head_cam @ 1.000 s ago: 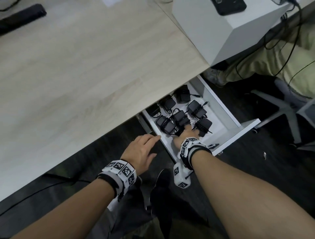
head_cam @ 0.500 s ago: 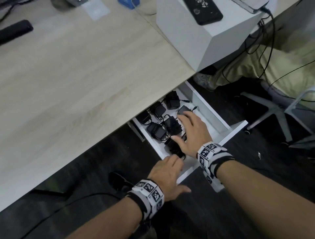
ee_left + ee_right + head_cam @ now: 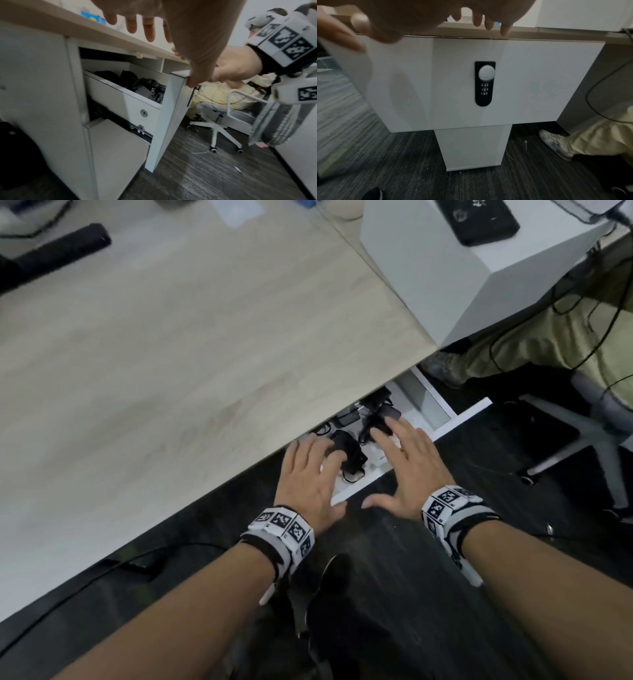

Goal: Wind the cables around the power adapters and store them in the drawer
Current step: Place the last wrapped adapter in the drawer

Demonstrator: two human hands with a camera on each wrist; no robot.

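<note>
The white drawer (image 3: 462, 417) stands partly slid in under the wooden desk (image 3: 205, 354). Several black power adapters (image 3: 346, 446) with wound cables lie inside it, some hidden by the desk edge and my hands. My left hand (image 3: 308, 470) and right hand (image 3: 407, 460) lie flat with straight fingers over the drawer's front edge, holding nothing. In the left wrist view my left thumb sits at the top corner of the drawer front (image 3: 168, 115), with the adapters (image 3: 145, 88) behind it. The right wrist view faces the drawer front (image 3: 539, 81) and its black combination lock (image 3: 484, 83).
A white box (image 3: 428, 268) with a black phone (image 3: 479, 220) stands on the desk at the right. A black bar (image 3: 58, 251) lies at the far left. Another person's legs (image 3: 548, 344) and a chair base (image 3: 589, 440) are right of the drawer.
The right hand has let go of the adapters and drawn back to the drawer front. The left hand joined it there. The drawer has slid further in under the desk.
</note>
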